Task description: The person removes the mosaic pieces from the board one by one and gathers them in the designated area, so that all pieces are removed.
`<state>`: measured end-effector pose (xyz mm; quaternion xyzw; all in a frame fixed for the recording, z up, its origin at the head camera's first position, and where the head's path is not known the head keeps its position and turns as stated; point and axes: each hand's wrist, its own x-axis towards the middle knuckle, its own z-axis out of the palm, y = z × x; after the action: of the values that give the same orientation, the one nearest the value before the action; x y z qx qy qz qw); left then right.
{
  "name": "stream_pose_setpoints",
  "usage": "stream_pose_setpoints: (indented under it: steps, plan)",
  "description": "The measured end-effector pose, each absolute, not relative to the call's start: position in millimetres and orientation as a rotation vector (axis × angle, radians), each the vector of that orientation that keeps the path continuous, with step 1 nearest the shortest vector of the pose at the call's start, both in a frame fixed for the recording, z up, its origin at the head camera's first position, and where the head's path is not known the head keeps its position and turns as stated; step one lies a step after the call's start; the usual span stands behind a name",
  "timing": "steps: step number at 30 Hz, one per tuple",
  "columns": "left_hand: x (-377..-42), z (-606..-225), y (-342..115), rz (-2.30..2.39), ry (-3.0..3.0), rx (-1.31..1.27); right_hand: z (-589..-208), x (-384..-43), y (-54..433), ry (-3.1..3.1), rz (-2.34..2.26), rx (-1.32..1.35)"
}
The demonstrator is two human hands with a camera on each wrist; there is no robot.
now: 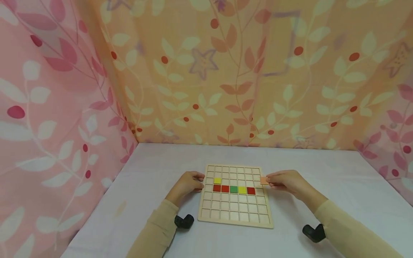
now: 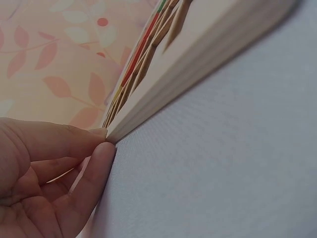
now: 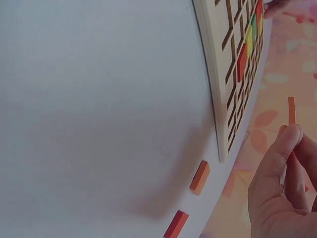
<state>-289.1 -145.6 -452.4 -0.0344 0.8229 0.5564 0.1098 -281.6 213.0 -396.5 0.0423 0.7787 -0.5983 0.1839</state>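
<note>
Orange tile (image 1: 264,180): small, flat, light orange and square; the right view shows it from the side, as a thin strip standing up.
Where it is: in the right hand (image 1: 287,182), by the right edge of the wooden board (image 1: 234,223); I cannot tell if it touches the board.
Right hand: the thumb and fingers are closed together and pinch the tile.
Left hand (image 1: 188,183): the fingers are bent, and the tips hold the board's left edge, with just a small gap between them.
Wooden board: pale, flat on the white worktop (image 1: 161,165), with lines that make little squares.
Row on the board: red (image 1: 217,188), red, green (image 1: 233,189), yellow (image 1: 242,190), red (image 1: 251,190), going left to right.
Yellow tile on top (image 1: 217,181): in the square just past the first red one.
Only in the right view: a second orange tile (image 3: 199,177) and a loose red tile (image 3: 176,225) lie on the worktop, near each other, past the board's end.
Only in the left view: the board's side close up, with the left fingertips right at it.
Only in the head view: the whole board and both tan sleeves (image 1: 158,225).
</note>
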Motion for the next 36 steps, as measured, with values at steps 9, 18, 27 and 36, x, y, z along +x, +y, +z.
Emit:
stream_pose_setpoints:
  steps: [9, 18, 27, 36]
  plan:
    - [-294, -453, -144, 1.685, 2.399, -0.114, -397, -283, 232, 2.169, -1.728, 0.133]
    - [-294, -450, -145, 1.657, 2.418, -0.134, -397, -286, 251, 2.176, -1.738, 0.177]
    - [-291, -450, -147, 1.646, 2.415, -0.129, -395, -285, 273, 2.148, -1.767, 0.199]
    - [-289, -452, -149, 1.604, 2.439, -0.137, -401, -284, 295, 2.202, -1.687, 0.258]
